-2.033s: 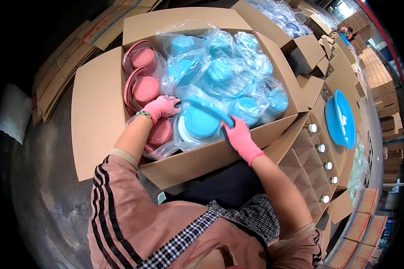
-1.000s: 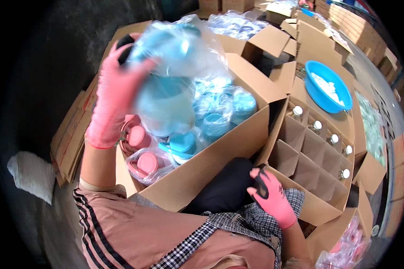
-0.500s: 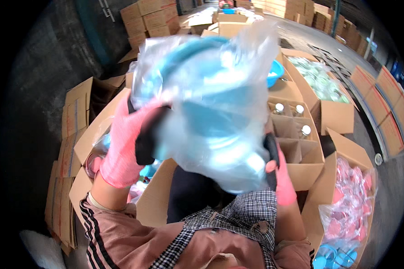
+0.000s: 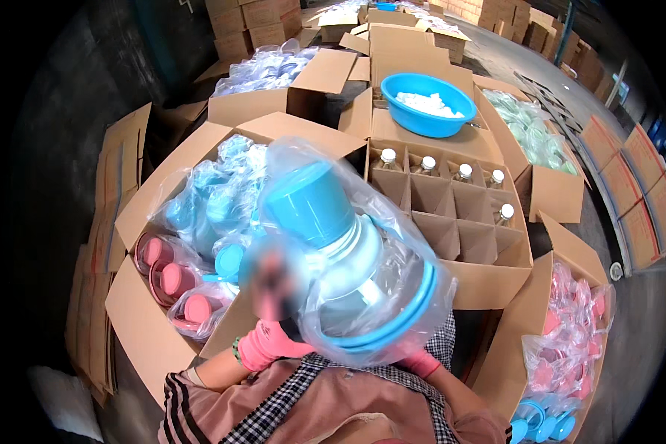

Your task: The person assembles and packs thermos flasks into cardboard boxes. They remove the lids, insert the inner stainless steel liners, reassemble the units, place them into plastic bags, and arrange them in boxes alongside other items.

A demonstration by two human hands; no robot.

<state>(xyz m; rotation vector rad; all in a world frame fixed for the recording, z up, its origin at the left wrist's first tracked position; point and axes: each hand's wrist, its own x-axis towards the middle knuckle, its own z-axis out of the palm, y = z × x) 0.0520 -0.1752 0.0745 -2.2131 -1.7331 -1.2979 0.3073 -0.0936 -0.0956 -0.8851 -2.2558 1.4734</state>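
Close in front of my chest is a bagged jug (image 4: 348,259), clear-bodied with a blue cap at its upper left and a blue ring at its lower right. Loose clear plastic wraps all of it. My left hand (image 4: 270,346), in a pink glove with a dark palm, grips its left side; the fingertips are smeared. At the lower right edge my right hand (image 4: 420,362), also pink-gloved, holds it from below, its fingers mostly hidden behind the bag. Left of the jug, an open carton (image 4: 137,337) holds bagged blue pieces (image 4: 211,196) and pink cups (image 4: 176,280).
A divided carton (image 4: 488,285) contains several white-capped bottles (image 4: 464,172). Behind it sits a blue basin (image 4: 429,127) of white caps (image 4: 425,103). More cartons hold bagged pink pieces (image 4: 562,333), green pieces (image 4: 529,129) and purplish pieces (image 4: 266,68). Flattened cardboard (image 4: 103,244) leans at left.
The bagged jug has come down toward my chest and turned, so its blue cap now shows at the upper left. Both hands have lowered with it, uncovering the cartons and basin behind.
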